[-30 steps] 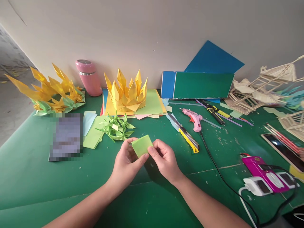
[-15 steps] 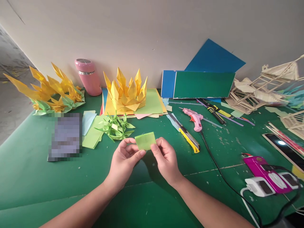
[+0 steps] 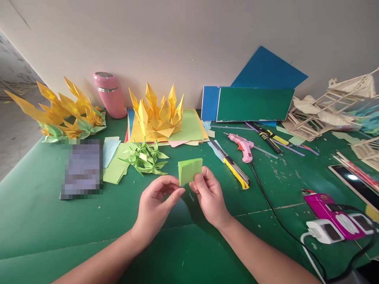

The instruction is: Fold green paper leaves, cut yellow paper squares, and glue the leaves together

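Observation:
A folded piece of light green paper (image 3: pixel 189 170) is held up over the table, its layers parting slightly along the left edge. My right hand (image 3: pixel 209 193) pinches its lower right corner between thumb and fingers. At the lower left corner is my left hand (image 3: pixel 160 201), fingers curled and thumb a little apart from the index finger; whether a fingertip touches the paper is hard to see. Just behind lies a cluster of green folded paper leaves (image 3: pixel 145 157), beside loose green paper sheets (image 3: pixel 116 167).
A yellow folded-paper lotus (image 3: pixel 160 118) sits on coloured sheets at the back. To the right lie a yellow utility knife (image 3: pixel 237 173), a pink glue gun (image 3: pixel 244 148) with its black cord, and a magenta power strip (image 3: pixel 328 213). A pink thermos (image 3: pixel 111 98) stands by the wall.
The green paper has moved right and turned, showing its folded layers. My left hand has come off its face to the lower left corner; my right hand keeps its pinch.

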`<state>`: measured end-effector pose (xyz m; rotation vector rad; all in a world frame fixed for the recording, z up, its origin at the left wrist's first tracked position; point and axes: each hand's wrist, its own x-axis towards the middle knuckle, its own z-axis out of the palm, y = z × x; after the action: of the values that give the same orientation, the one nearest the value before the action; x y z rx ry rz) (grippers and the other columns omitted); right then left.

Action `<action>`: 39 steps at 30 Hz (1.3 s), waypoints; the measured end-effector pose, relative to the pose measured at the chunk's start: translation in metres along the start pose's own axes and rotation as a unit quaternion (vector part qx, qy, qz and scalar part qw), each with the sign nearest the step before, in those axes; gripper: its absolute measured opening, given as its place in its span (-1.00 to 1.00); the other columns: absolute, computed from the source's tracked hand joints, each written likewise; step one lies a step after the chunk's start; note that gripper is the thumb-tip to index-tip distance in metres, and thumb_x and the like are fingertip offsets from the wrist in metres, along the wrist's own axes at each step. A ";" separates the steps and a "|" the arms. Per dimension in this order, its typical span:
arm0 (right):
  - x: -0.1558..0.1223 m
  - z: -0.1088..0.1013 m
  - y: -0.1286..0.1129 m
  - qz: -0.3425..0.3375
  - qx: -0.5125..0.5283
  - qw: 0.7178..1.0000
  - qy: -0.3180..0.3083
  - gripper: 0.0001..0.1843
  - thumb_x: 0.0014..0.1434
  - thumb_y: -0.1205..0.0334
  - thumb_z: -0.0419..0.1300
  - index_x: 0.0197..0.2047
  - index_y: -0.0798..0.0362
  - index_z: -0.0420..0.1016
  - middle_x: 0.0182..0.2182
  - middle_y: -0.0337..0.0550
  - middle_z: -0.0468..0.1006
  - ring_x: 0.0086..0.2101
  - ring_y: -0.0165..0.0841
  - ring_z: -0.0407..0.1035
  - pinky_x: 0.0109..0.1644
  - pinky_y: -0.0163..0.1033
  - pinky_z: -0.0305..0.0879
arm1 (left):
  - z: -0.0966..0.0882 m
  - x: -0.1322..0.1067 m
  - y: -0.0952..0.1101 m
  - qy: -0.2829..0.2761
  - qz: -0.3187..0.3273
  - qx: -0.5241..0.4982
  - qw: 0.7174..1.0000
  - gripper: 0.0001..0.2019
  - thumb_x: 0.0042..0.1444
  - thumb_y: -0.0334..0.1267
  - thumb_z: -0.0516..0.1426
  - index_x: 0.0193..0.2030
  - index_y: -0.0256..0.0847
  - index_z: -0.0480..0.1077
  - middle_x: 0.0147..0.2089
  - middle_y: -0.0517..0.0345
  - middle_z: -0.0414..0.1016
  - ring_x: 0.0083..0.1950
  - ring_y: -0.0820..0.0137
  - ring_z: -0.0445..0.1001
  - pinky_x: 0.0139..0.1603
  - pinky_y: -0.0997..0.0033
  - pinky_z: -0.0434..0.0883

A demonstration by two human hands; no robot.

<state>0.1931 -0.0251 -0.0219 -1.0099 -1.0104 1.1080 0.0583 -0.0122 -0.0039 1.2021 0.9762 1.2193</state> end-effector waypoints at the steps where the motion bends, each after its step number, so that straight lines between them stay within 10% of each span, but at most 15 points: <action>1: -0.001 0.001 0.000 0.000 -0.003 1.000 -0.002 -0.58 0.21 -0.12 0.10 -0.48 -0.01 0.12 -0.57 -0.39 0.07 -0.54 -0.47 -0.02 -0.43 -0.32 0.03 | 0.000 0.000 0.000 0.003 0.001 0.003 1.000 -0.84 -0.13 -0.24 0.33 -0.40 -0.15 0.45 -0.43 0.21 0.47 -0.39 0.42 0.47 -0.31 0.44 0.51; 17: 0.003 0.002 -0.009 0.027 -0.022 0.999 -0.034 -0.69 0.08 -0.02 0.26 -0.45 0.00 0.30 -0.54 -0.34 0.32 -0.50 -0.47 0.19 -0.39 -0.33 0.21 | -0.002 0.004 0.000 0.066 0.054 0.005 0.996 -0.87 -0.12 -0.34 0.30 -0.41 -0.15 0.44 -0.39 0.24 0.49 -0.33 0.44 0.49 -0.27 0.50 0.50; 33: 0.006 -0.001 -0.007 0.024 -0.014 0.999 -0.030 -0.79 0.05 0.05 0.30 -0.37 -0.01 0.44 -0.44 -0.26 0.54 -0.38 -0.37 0.44 -0.21 -0.23 0.43 | -0.008 0.012 -0.004 0.012 -0.022 0.057 0.998 -0.77 -0.13 -0.11 0.30 -0.41 -0.21 0.46 -0.44 0.18 0.55 -0.42 0.40 0.53 -0.33 0.41 0.54; 39: 0.006 -0.001 -0.007 0.008 -0.002 1.000 -0.026 -0.82 0.07 0.08 0.29 -0.35 0.00 0.47 -0.45 -0.27 0.55 -0.40 -0.40 0.43 -0.23 -0.26 0.42 | -0.011 0.011 -0.007 -0.023 0.044 0.065 0.997 -0.81 -0.08 -0.26 0.28 -0.29 -0.18 0.47 -0.35 0.19 0.55 -0.36 0.43 0.53 -0.26 0.44 0.53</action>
<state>0.1965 -0.0204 -0.0150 -0.9992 -1.0485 1.1516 0.0501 0.0005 -0.0119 1.3815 0.9900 1.2056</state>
